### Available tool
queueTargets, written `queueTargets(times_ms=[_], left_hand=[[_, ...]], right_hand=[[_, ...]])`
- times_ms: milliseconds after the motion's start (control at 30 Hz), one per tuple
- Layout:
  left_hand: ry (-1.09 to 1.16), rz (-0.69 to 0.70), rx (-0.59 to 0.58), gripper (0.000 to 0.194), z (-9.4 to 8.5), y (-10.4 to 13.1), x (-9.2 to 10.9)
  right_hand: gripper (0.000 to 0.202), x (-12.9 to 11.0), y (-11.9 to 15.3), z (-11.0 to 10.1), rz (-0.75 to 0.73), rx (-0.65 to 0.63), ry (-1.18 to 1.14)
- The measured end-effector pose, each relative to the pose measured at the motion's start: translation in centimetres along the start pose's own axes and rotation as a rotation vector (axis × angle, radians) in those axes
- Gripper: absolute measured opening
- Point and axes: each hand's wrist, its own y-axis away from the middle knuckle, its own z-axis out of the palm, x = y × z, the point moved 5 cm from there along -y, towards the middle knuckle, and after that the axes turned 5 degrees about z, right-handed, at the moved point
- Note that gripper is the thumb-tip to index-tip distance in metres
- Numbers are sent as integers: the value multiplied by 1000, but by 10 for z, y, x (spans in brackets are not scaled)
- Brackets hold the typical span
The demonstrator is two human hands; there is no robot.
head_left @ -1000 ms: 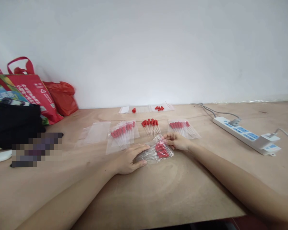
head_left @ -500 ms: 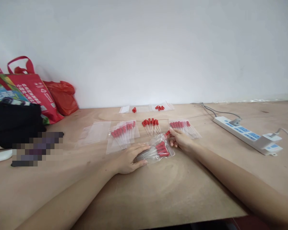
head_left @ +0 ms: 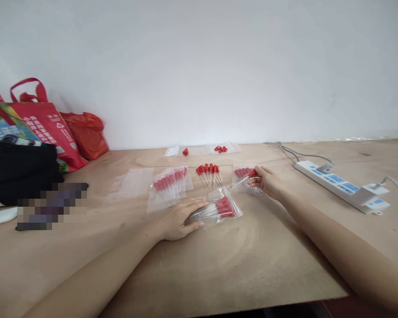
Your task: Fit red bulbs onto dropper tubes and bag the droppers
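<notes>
My left hand [head_left: 182,217] is closed on the left end of a clear zip bag [head_left: 237,213] that holds several red-capped droppers [head_left: 223,206]. Between the thumb and fingers of my right hand [head_left: 265,182] is one red-capped dropper [head_left: 252,174], its clear tube pointing left and down. It hangs over a flat bag [head_left: 236,168] at the right with several droppers on it. A fan of loose droppers [head_left: 208,170] lies in the middle. Left of it, more droppers [head_left: 164,182] rest on overlapping clear bags [head_left: 152,205].
Small red caps [head_left: 220,149] and another red piece [head_left: 185,152] lie on clear bags near the wall. Flat bags [head_left: 134,183] are at the left. A power strip [head_left: 341,185] with cables stands right; shopping bags [head_left: 58,128], a black bag [head_left: 23,172] and a blurred item [head_left: 53,207] are far left.
My right hand has moved right, away from the zip bag's opening, with a dropper now drawn clear of it. My left hand has stayed in place on the bag.
</notes>
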Motion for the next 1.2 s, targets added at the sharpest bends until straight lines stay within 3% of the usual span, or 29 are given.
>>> queueTargets(times_ms=[167, 467, 700, 800, 1033, 1200], left_hand=[[-1, -11, -1, 49, -1, 0, 1], [-10, -22, -17, 49, -1, 0, 0], [4, -8, -5, 48, 0, 0, 0], [-13, -18, -26, 49, 1, 0, -1], [-34, -13, -24, 49, 1, 0, -1], [-37, 8, -13, 49, 0, 0, 0]], right_hand=[[20, -6, 2, -5, -5, 1, 1], [21, 14, 8, 20, 82, -60, 4], [21, -10, 8, -5, -49, 168, -26], [20, -10, 7, -7, -63, 160, -20], [21, 8, 8, 13, 0, 45, -6], [20, -3, 8, 1, -54, 180, -41]])
